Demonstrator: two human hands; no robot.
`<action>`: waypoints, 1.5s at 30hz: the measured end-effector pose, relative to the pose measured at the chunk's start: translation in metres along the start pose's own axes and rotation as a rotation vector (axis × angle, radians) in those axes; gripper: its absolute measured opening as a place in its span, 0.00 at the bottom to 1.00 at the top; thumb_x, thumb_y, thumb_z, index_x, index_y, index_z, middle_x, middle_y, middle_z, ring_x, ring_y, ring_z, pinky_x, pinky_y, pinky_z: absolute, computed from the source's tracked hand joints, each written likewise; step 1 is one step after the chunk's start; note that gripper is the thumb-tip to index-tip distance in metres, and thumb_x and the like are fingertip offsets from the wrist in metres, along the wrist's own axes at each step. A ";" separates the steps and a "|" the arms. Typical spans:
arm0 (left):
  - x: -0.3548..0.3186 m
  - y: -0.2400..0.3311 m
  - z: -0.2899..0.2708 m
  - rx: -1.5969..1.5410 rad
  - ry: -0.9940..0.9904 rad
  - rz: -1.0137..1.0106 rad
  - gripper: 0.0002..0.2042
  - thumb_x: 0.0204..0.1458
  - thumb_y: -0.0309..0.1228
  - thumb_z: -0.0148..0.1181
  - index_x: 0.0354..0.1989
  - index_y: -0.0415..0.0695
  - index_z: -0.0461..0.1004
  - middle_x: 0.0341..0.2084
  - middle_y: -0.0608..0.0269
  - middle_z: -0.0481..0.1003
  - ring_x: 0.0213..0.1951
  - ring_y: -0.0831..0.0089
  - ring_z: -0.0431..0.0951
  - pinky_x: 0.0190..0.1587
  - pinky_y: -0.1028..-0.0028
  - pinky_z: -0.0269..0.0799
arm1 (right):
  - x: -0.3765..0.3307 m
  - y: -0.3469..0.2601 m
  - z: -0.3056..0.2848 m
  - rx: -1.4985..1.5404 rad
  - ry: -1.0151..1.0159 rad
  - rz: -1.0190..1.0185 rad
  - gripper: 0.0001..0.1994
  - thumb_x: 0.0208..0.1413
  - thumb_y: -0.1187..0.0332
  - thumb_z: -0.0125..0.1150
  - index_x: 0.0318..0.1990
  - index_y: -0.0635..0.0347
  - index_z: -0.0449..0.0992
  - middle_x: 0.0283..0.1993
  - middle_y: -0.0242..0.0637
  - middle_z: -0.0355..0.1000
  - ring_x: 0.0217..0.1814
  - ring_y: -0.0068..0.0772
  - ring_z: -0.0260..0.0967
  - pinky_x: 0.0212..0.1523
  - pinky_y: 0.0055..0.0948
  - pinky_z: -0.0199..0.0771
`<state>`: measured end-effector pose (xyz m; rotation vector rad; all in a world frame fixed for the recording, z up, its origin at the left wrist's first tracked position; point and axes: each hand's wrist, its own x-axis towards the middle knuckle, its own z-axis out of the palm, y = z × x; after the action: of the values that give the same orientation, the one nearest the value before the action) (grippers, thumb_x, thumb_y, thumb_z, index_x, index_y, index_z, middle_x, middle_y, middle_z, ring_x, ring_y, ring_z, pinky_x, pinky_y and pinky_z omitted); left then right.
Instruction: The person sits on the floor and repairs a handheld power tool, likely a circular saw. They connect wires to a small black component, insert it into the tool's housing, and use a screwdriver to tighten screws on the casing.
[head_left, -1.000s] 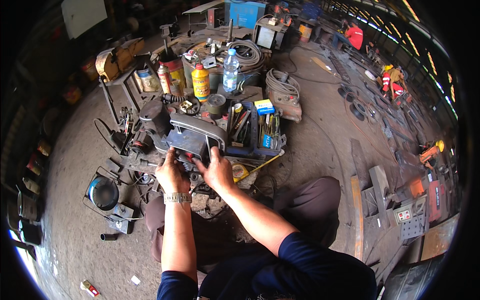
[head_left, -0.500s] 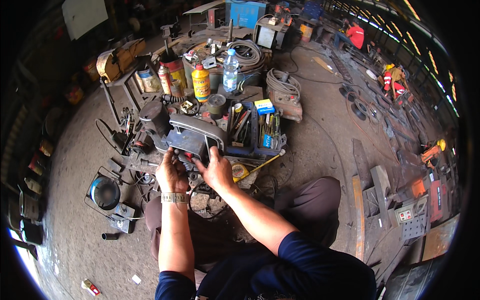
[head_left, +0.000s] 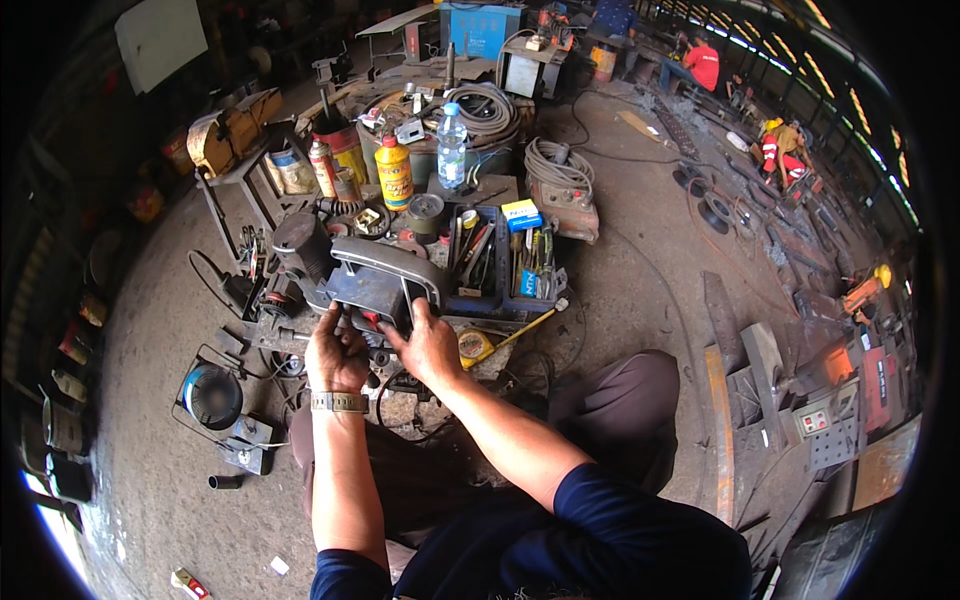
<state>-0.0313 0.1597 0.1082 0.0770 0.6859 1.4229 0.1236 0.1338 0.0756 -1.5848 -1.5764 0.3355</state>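
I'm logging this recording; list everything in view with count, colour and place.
Arched-top metal machine: 1, grey, centre
Small red piece: 1, red, machine's near side
Two-compartment plastic tool tray: 1, dark blue, right of machine
Small cardboard box: 1, blue, yellow and white, on tray
Red-capped plastic bottle: 1, yellow, beyond machine
Blue-capped water bottle: 1, clear, beyond tray
Squarish tape measure: 1, yellow, near side of tray
Blue-rimmed round device: 1, blue and black, left floor
Co-workers: at least 2, partly red clothing, upper right
Loose parts: too cluttered to count
Left grip: 1, bare, machine's near side
Right grip: 1, bare, machine's right
Sleeves: 2, dark blue, lower edge
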 end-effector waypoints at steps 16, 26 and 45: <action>-0.012 -0.014 0.009 0.063 0.120 0.256 0.05 0.57 0.23 0.66 0.35 0.45 0.74 0.16 0.75 0.68 0.12 0.83 0.58 0.15 0.80 0.52 | -0.001 0.004 0.007 -0.031 0.045 -0.062 0.26 0.55 0.53 0.72 0.43 0.65 0.65 0.27 0.62 0.75 0.32 0.68 0.77 0.31 0.55 0.76; -0.013 -0.018 0.009 0.091 0.106 0.304 0.08 0.55 0.23 0.69 0.41 0.42 0.75 0.22 0.69 0.74 0.15 0.81 0.64 0.17 0.78 0.58 | 0.001 0.002 0.007 0.000 0.082 -0.079 0.26 0.54 0.53 0.73 0.42 0.65 0.66 0.28 0.62 0.76 0.33 0.69 0.77 0.32 0.55 0.77; -0.019 -0.022 0.015 0.172 0.200 0.336 0.08 0.56 0.26 0.70 0.40 0.36 0.80 0.18 0.70 0.72 0.13 0.82 0.61 0.16 0.76 0.54 | 0.000 -0.007 0.003 0.021 0.040 -0.004 0.24 0.54 0.57 0.74 0.44 0.67 0.69 0.35 0.62 0.79 0.43 0.66 0.79 0.38 0.50 0.78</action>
<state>-0.0049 0.1432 0.1182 0.1944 0.9951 1.7046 0.1172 0.1340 0.0789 -1.5629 -1.5406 0.3153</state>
